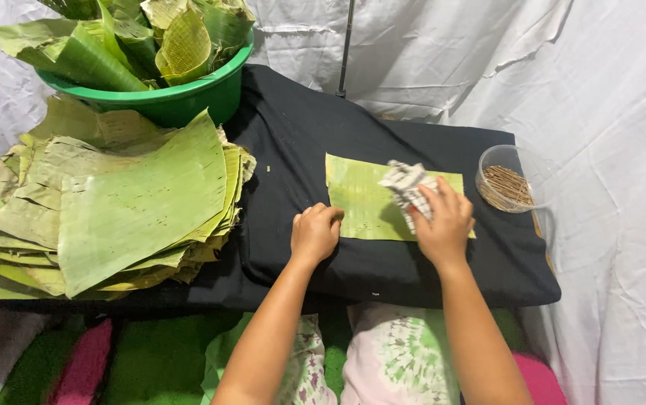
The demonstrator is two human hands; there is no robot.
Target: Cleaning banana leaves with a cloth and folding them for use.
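1. L hand (314, 232): fingers curled shut, pressing left edge of leaf piece (364, 199) flat on black cloth (293, 135)
2. R hand (443, 221): gripping crumpled rag (407, 184), on leaf's right part
3. Leaf stack (113, 202) & green basin (180, 97) at left; clear tub w/ sticks (506, 180) at right

Bright, even light; soft shadows; sharp.

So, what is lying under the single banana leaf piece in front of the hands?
The banana leaf piece lies on a black cloth. What the cloth covers is hidden. The right hand presses a crumpled cloth on the leaf.
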